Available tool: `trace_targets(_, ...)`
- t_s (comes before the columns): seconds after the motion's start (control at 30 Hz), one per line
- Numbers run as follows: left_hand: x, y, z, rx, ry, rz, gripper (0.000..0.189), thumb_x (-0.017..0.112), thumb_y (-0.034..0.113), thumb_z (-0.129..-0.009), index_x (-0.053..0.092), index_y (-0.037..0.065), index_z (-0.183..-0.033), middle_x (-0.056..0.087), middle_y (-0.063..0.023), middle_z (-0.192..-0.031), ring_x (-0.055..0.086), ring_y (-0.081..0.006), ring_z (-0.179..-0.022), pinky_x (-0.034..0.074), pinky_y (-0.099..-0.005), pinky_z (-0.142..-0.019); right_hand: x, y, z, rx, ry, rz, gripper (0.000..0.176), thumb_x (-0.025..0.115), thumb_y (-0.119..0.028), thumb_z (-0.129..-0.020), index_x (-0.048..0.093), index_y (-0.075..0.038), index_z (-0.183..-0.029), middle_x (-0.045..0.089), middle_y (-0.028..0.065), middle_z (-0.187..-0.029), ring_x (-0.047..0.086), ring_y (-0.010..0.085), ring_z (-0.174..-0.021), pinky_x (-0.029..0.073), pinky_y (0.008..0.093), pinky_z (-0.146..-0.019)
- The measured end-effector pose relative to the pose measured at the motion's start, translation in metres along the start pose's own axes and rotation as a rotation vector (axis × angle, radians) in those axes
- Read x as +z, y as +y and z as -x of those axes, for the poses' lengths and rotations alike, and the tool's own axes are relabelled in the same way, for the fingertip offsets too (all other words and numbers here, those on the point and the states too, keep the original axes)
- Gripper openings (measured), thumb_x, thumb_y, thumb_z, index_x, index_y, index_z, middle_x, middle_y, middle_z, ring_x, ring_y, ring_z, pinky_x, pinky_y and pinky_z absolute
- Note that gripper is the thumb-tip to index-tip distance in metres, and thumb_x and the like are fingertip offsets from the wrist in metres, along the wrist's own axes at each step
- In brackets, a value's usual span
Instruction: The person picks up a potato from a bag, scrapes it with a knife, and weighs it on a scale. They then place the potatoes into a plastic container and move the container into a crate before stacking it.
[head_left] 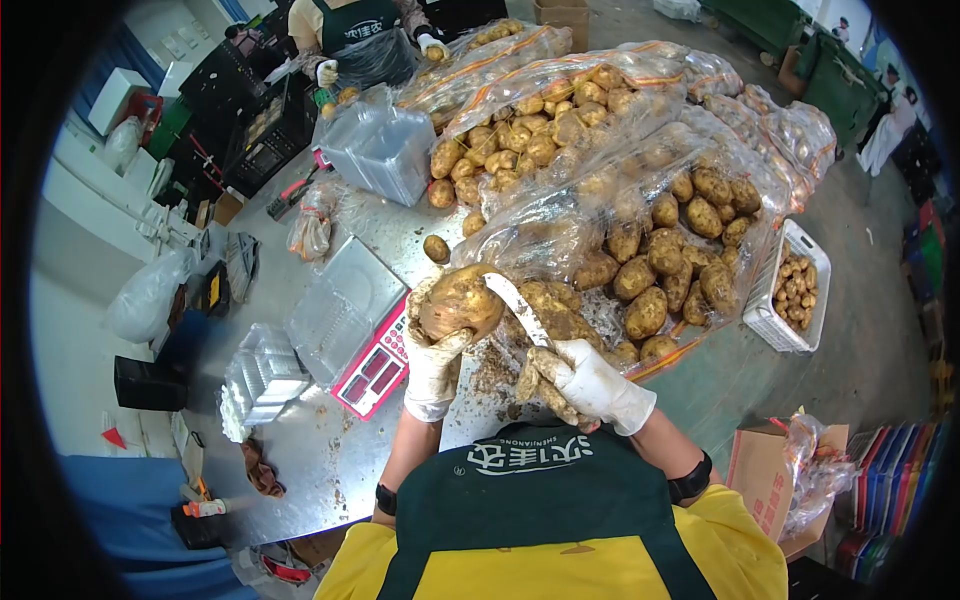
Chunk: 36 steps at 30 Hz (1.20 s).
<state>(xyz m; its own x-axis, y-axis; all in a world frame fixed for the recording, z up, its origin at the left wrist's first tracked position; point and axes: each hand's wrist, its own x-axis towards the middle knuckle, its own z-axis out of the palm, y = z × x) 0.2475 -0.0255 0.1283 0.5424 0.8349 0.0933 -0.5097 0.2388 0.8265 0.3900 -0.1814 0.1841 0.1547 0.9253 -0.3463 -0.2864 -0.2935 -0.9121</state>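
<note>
My left hand (433,375), in a soiled white glove, is wrapped round a large brown potato (462,303) and holds it up over the table. In my right hand (600,385), also gloved, is a knife (524,312) with a pale, curved blade. The blade's tip overlaps the right side of the potato in this view; its handle is hidden in my fingers. Behind the blade lie more dirt-covered potatoes (655,265), spilling from an opened clear plastic bag (570,215). Crumbs of soil (492,372) are scattered on the metal table (310,470) below my hands.
A red-and-white scale (372,378) stands left of my hands, with stacked clear trays (265,375) beside it. More clear trays (380,150) stand farther back. A white crate of small potatoes (790,290) sits right. Across the table, a person in gloves (360,45) handles potatoes.
</note>
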Motion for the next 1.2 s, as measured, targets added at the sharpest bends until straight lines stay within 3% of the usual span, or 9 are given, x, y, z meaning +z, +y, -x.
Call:
trace_targets(0.17,-0.003,-0.004,-0.004,0.266,0.001,-0.437,0.086,0.088,0.015,-0.061,0.042,0.005,-0.133,0.045,-0.0115,-0.136,0.049,-0.0251,-0.122,0.047,-0.0404,-0.099,-0.012,0.012,-0.004,0.152,-0.189,-0.391,0.024,0.048,-0.018,-0.098,0.063,0.001,-0.098,0.058,0.0031,-0.065,0.051,0.0084,-0.048,0.04,0.0242,-0.039)
trace_targets(0.47,-0.006,-0.012,-0.004,0.858,0.178,-1.073,0.08,0.087,0.009,-0.06,0.046,0.01,-0.128,0.042,-0.0125,-0.134,0.042,-0.0292,-0.126,0.036,-0.0429,-0.106,-0.004,0.027,-0.022,0.438,-0.503,-1.1,0.034,0.042,-0.029,-0.099,0.057,-0.002,-0.085,0.042,-0.0008,-0.048,0.039,0.0108,-0.033,0.032,0.025,-0.027)
trace_targets(0.53,-0.011,-0.017,-0.006,0.946,0.194,-1.108,0.079,0.087,0.009,-0.06,0.047,0.01,-0.128,0.041,-0.0136,-0.135,0.041,-0.0308,-0.127,0.035,-0.0424,-0.107,0.008,0.007,-0.012,0.458,-0.232,-1.068,0.033,0.043,-0.029,-0.099,0.056,-0.002,-0.083,0.039,-0.0018,-0.047,0.037,0.0104,-0.033,0.031,0.0249,-0.027)
trace_targets(0.57,-0.01,-0.017,-0.006,0.926,0.204,-1.096,0.079,0.086,0.008,-0.06,0.047,0.01,-0.128,0.041,-0.0133,-0.135,0.041,-0.0302,-0.127,0.035,-0.0425,-0.107,0.012,0.0,-0.009,0.465,-0.096,-1.048,0.033,0.043,-0.028,-0.099,0.055,-0.003,-0.082,0.038,-0.0023,-0.047,0.037,0.0102,-0.033,0.031,0.0249,-0.027)
trace_targets(0.67,-0.002,-0.019,-0.005,0.831,0.215,-0.99,0.078,0.086,0.009,-0.062,0.046,0.009,-0.128,0.042,-0.0134,-0.135,0.042,-0.0292,-0.126,0.036,-0.0424,-0.106,0.004,0.015,-0.009,0.32,-0.596,-1.106,0.031,0.044,-0.028,-0.099,0.056,-0.003,-0.085,0.042,-0.0009,-0.049,0.04,0.0107,-0.034,0.032,0.024,-0.027)
trace_targets(0.73,0.0,-0.022,-0.005,0.723,0.195,-0.828,0.079,0.087,0.01,-0.062,0.045,0.008,-0.129,0.043,-0.0146,-0.134,0.044,-0.0299,-0.124,0.04,-0.0423,-0.102,0.021,0.001,-0.018,0.3,0.015,-0.956,0.028,0.046,-0.027,-0.099,0.058,-0.003,-0.09,0.045,0.0005,-0.05,0.041,0.0106,-0.033,0.032,0.0234,-0.027)
trace_targets(0.83,0.019,-0.013,0.006,0.341,0.19,-0.41,0.078,0.085,0.008,-0.065,0.044,0.004,-0.131,0.046,-0.0119,-0.134,0.046,-0.0238,-0.123,0.04,-0.0395,-0.104,-0.018,-0.004,-0.021,-0.161,-0.212,-0.303,0.022,0.053,-0.019,-0.097,0.062,-0.002,-0.107,0.064,0.006,-0.073,0.054,0.0076,-0.052,0.044,0.02,-0.046)
trace_targets(0.97,0.021,-0.013,0.012,0.205,0.058,-0.278,0.078,0.083,0.008,-0.066,0.043,0.004,-0.132,0.048,-0.0124,-0.133,0.049,-0.025,-0.121,0.043,-0.0398,-0.102,-0.005,0.002,-0.06,-0.462,0.326,-0.043,0.021,0.063,-0.016,-0.09,0.063,-0.002,-0.106,0.061,0.0009,-0.069,0.046,0.0023,-0.051,0.038,0.0197,-0.043)
trace_targets(1.2,0.014,-0.005,0.011,0.129,-0.139,-0.485,0.082,0.088,0.013,-0.063,0.043,0.002,-0.13,0.051,-0.011,-0.127,0.052,-0.0225,-0.117,0.044,-0.0369,-0.1,-0.029,-0.017,-0.047,-0.097,0.158,-0.02,0.023,0.063,-0.013,-0.088,0.061,0.002,-0.105,0.062,0.0031,-0.069,0.049,0.0047,-0.049,0.037,0.0217,-0.041)
